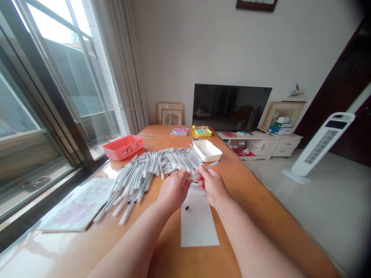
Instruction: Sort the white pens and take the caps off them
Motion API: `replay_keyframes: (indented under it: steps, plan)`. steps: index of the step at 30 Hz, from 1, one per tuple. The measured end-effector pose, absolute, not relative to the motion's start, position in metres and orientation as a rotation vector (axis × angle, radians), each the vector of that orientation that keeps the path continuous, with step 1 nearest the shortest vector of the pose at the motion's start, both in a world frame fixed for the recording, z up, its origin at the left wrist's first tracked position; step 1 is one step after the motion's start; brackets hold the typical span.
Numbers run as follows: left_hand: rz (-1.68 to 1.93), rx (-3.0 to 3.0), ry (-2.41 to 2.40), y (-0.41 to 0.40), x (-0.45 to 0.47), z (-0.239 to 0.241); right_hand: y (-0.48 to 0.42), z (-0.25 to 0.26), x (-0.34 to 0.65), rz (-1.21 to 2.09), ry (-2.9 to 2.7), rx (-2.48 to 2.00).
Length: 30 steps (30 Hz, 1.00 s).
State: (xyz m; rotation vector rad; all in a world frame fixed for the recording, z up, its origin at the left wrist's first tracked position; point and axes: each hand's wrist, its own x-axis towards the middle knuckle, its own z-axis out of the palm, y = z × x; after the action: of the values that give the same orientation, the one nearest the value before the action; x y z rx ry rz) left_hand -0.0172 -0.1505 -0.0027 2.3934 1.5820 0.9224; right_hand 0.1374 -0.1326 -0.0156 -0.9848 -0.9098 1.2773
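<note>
Between my two hands is a pen [213, 164] with a clear barrel, slanting up to the right to a dark end. My right hand [213, 183] pinches its barrel with thumb and fingers. The fingers of my left hand [176, 188] are closed round the pen's lower left end, which they partly hide. Below the hands a sheet of white paper [199, 227] lies on the table, with a small black pen cap [187, 208] on it. A large heap of similar pens [153, 164] spreads beyond and to the left of my left hand.
A white tray [207, 158] stands just beyond my hands, and a red basket [123, 147] at the back left. A notebook [78, 204] lies left on the wooden table [168, 251]. Farther back are a yellow box [203, 134] and a colourful booklet [179, 132].
</note>
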Motion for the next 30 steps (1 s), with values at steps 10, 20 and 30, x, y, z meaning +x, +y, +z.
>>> replay_keyframes:
  steps: [10, 20, 30]
  plan:
    - [0.769, 2.606, 1.653, -0.153, -0.014, 0.006, -0.133, -0.011, 0.136, 1.332, -0.798, -0.889]
    - [0.859, 2.265, 1.509, -0.155, -0.019, 0.008, -0.133, -0.012, 0.135, 1.352, -0.793, -0.847]
    - [0.898, 1.464, 1.155, -0.156, -0.017, 0.011, -0.134, -0.011, 0.133, 1.405, -0.813, -0.795]
